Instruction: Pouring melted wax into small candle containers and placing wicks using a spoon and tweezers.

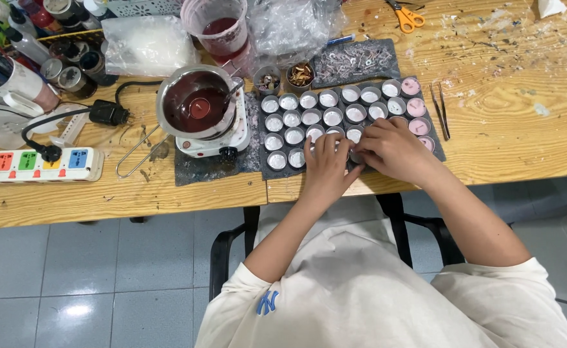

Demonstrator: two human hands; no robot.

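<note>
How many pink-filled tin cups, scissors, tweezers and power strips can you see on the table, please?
Pink-filled tin cups: 4 in view
Orange-handled scissors: 1
Tweezers: 1
Power strip: 1
Total: 7

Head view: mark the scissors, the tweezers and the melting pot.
scissors [407,17], head view, on the orange handles.
tweezers [440,111], head view, mid-length of the dark arms.
melting pot [165,96], head view, on the left metal rim.
</note>
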